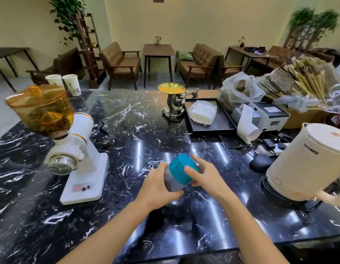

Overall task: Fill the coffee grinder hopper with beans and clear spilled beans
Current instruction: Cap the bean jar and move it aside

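A white coffee grinder (83,149) stands at the left of the black marble counter (138,130). Its amber hopper (41,109) has its lid on and holds some beans at the bottom. Two dark beans (85,188) lie on the grinder's white base. At the counter's middle my left hand (157,187) grips the body of a bean jar (173,182), which is tilted. My right hand (205,176) holds the jar's teal lid (181,169), which sits on the jar.
A white electric kettle (308,164) stands at the right, with a black mouse (260,161) and cables beside it. Behind are a black tray (222,122), a receipt printer (268,115), a metal figurine with a gold dish (173,103) and two paper cups (62,82).
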A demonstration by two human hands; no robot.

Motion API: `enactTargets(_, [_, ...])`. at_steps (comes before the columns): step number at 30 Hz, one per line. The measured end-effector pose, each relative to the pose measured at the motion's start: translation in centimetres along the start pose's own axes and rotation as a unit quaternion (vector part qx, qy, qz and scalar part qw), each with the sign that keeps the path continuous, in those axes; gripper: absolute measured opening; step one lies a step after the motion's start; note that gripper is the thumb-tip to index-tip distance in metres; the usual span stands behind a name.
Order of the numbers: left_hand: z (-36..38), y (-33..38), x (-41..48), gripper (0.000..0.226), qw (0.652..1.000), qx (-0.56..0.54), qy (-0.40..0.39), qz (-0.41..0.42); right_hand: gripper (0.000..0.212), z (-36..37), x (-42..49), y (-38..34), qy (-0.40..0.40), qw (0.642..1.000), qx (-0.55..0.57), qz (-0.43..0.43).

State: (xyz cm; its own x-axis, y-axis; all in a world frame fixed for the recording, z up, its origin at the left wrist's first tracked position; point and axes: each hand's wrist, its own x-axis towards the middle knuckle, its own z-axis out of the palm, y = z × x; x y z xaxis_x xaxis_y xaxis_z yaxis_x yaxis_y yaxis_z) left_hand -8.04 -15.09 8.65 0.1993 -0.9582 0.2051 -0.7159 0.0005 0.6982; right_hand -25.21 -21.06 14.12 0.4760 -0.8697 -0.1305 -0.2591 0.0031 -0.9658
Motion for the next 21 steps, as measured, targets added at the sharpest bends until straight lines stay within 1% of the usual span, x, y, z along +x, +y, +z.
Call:
enactTargets(1, [0.8,0.5,0.3,0.071,0.999,-0.042,0.002,-0.015,0.093,0.3,-0.1,1.2,0.020,0.999,0.019,-0.031])
enactTargets(2, [1.8,1.1,0.6,0.073,0.996,-0.089,0.000,-0.025,0.099,0.8,-0.2,2.1,0.045,0.996,0.051,-0.056])
enactTargets(3, [2.8,1.8,1.0,0.075,0.991,-0.129,-0.006,-0.029,0.096,1.2,-0.2,2.9,0.078,0.990,0.087,-0.073])
enactTargets(4, [3.8,2.3,1.3,0.078,0.987,-0.154,-0.017,-0.027,0.089,1.2,0.0,3.5,0.116,0.984,0.107,-0.082])
enactTargets(5, [4.6,2.6,1.8,0.084,0.987,-0.158,-0.038,-0.021,0.083,0.7,0.3,3.9,0.150,0.978,0.121,-0.082])
enactTargets(6, [5.5,2.6,2.3,0.091,0.989,-0.130,-0.063,-0.008,0.080,-0.2,0.7,4.2,0.179,0.973,0.122,-0.079])
enactTargets(7, [6.3,2.3,2.9,0.099,0.994,-0.068,-0.086,0.006,0.078,-1.4,1.0,4.6,0.204,0.969,0.115,-0.078])
enactTargets(8, [6.9,1.6,3.5,0.106,0.994,0.018,-0.111,0.011,0.076,-2.9,1.5,4.9,0.230,0.965,0.105,-0.074])
enactTargets(9, [7.5,0.9,3.9,0.110,0.984,0.103,-0.143,-0.003,0.075,-4.7,2.1,5.3,0.261,0.958,0.096,-0.069])
enactTargets(10, [8.0,0.1,4.1,0.113,0.970,0.164,-0.179,-0.031,0.074,-6.5,2.9,5.6,0.291,0.951,0.084,-0.061])
enactTargets(11, [8.4,-0.6,4.3,0.114,0.956,0.195,-0.210,-0.066,0.075,-8.4,3.9,6.0,0.317,0.944,0.066,-0.054])
enactTargets(13, [8.9,-1.9,4.7,0.115,0.933,0.223,-0.259,-0.114,0.080,-11.9,5.8,6.8,0.360,0.931,0.017,-0.051])
enactTargets(16, [8.9,-2.4,5.1,0.111,0.908,0.261,-0.304,-0.125,0.083,-15.8,8.7,8.1,0.378,0.924,-0.036,-0.041])
enactTargets(19, [9.0,-1.7,5.3,0.110,0.901,0.271,-0.312,-0.129,0.086,-18.4,10.8,9.0,0.394,0.918,-0.030,-0.034])
enactTargets(21, [8.9,-1.7,5.2,0.109,0.900,0.269,-0.320,-0.125,0.090,-19.0,12.1,9.7,0.424,0.905,-0.024,-0.027])
